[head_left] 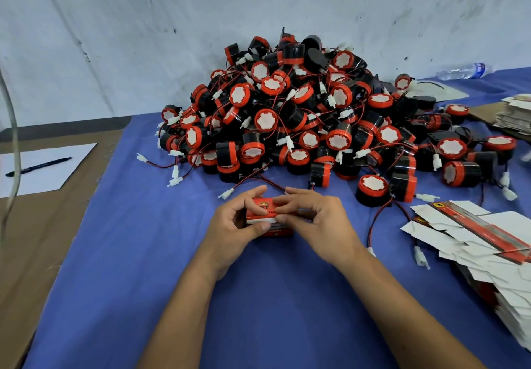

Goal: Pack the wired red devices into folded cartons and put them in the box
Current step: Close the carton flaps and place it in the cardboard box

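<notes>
Both forearms reach in from the near edge over the blue table cover (267, 296). The left hand (232, 225) and right hand (313, 219) meet on one small red-and-white carton (265, 220) resting on the cover at centre. The left thumb lies along the carton's near side with the fingers curled over its top; the right hand's fingertips pinch at the top flap. Printing on the carton is present but too small and blurred to read.

To the right, just beside the right forearm, lies a stack of flat unfolded cartons (471, 242), white inside with a red printed strip and a small black emblem; no wording legible. A loose wired red device (373, 189) stands between that stack and the hands, its red and black leads ending in a white plug.

Further back, a large heap of wired red devices (301, 115), black bodies with red caps and white faces, is piled against the wall.

Far left, a black pen (38, 166) lies on a white sheet (48, 178). Far right, a clear water bottle (462, 71) lies on its side; its label is unreadable.
</notes>
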Motion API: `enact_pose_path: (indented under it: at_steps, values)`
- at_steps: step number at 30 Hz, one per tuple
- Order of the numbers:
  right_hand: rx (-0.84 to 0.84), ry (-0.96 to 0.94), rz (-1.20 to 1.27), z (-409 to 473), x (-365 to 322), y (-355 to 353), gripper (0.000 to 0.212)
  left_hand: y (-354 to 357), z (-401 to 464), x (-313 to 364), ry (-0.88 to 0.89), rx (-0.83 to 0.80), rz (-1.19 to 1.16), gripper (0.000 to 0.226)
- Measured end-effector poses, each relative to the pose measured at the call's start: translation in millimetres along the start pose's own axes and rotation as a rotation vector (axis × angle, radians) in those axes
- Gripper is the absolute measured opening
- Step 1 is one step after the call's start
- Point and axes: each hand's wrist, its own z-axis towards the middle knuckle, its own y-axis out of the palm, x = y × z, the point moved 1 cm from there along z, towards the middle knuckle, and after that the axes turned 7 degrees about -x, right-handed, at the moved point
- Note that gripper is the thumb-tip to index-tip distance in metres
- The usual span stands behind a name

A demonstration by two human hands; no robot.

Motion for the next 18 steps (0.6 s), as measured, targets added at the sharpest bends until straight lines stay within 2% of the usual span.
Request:
enact_pose_path:
  at_steps: [5, 10, 13, 16, 18]
  values:
    - [-0.122, -0.061, -0.118, -2.0, -2.7, -11.0, 0.027, 2.0, 1.2, 1.8, -0.047, 0.023, -0.042, 0.027]
    - [0.007, -0.024, -0.119, -3.3, -6.7, -0.2, 0.02, 8.7, 0.9, 5.9, -0.038, -0.052, 0.217, 0.032]
    - [0.071, 0.008, -0.088, -3.6, -7.1, 2.4, 0.018, 11.4, 1.4, 7.0, -0.027, -0.059, 0.159, 0.026]
    - [0.08, -0.06, -0.144, -4.9, -7.0, 5.6, 0.018, 9.4, 1.9, 5.4, -0.003, -0.021, 0.146, 0.013]
    - [0.056, -0.109, -0.204, -7.1, -4.9, 4.2, 0.021, 6.5, 2.3, 4.9, 0.055, 0.015, 0.192, 0.014]
